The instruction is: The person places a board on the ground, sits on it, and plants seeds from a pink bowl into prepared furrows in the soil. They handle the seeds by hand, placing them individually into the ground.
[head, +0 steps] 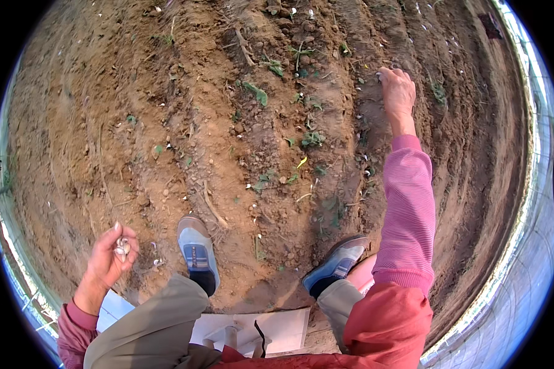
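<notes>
My left hand [114, 256], at the lower left, is cupped palm up around several garlic cloves [122, 248]. My right hand [397, 90] reaches out at the upper right, down at a furrow in the brown soil [277, 152]. A small pale piece, which looks like a garlic clove [379, 74], shows at its fingertips. More pale cloves lie along the furrows, among them one [367, 173] below my right hand and another [248, 186] near the middle.
My shoes [197, 246] [337, 260] stand apart on the soil. Green weeds [312, 138], dry roots [213, 205] and a yellow leaf [302, 162] lie between furrows. A pale board-like thing [286, 325] is behind my feet. Translucent sheeting [535, 258] borders the ground at right.
</notes>
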Tool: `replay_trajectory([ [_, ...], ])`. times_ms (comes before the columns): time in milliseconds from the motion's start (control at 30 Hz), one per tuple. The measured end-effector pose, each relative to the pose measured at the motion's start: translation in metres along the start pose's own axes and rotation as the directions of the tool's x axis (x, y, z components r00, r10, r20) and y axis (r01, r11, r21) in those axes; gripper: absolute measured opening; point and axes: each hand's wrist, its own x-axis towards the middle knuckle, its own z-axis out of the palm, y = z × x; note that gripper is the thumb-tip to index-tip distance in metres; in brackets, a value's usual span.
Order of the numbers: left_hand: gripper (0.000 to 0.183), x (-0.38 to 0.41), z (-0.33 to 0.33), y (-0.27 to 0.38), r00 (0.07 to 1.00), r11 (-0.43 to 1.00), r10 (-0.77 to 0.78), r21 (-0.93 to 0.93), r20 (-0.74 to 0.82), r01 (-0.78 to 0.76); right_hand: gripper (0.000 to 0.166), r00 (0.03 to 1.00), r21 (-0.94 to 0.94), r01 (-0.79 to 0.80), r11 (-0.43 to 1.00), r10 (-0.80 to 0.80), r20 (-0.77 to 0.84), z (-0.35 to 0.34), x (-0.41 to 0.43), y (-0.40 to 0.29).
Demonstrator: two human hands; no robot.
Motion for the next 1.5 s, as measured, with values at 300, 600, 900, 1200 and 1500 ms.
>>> replay_trajectory([
  [300,0.036,-0.002,0.004,-0.003,0.999,1.0,-0.009,0.008,0.04,0.009,0.011,0.989,0.018,0.135,0.991,-0.136,0.056,0.008,0.007,-0.048],
  [600,0.041,0.017,0.07,-0.001,0.951,0.999,0.0,-0.035,0.309,0.011,0.012,0.975,0.244,0.162,0.956,-0.116,-0.189,-0.05,-0.021,-0.111],
  [900,0.043,0.054,0.122,-0.025,0.852,0.992,0.059,-0.129,0.52,0.01,0.028,0.778,0.865,0.42,0.273,-0.599,-0.188,-0.179,-0.144,-0.293],
  [1200,0.044,0.051,0.131,-0.035,0.818,0.99,0.106,-0.14,0.565,-0.032,0.014,0.838,0.953,0.227,0.202,-0.539,-0.085,-0.19,-0.138,-0.279],
  [1500,0.031,0.04,0.094,-0.007,0.909,0.972,0.157,0.101,0.385,-0.211,0.014,0.757,0.961,-0.188,-0.202,-0.654,0.01,-0.137,-0.114,-0.325],
])
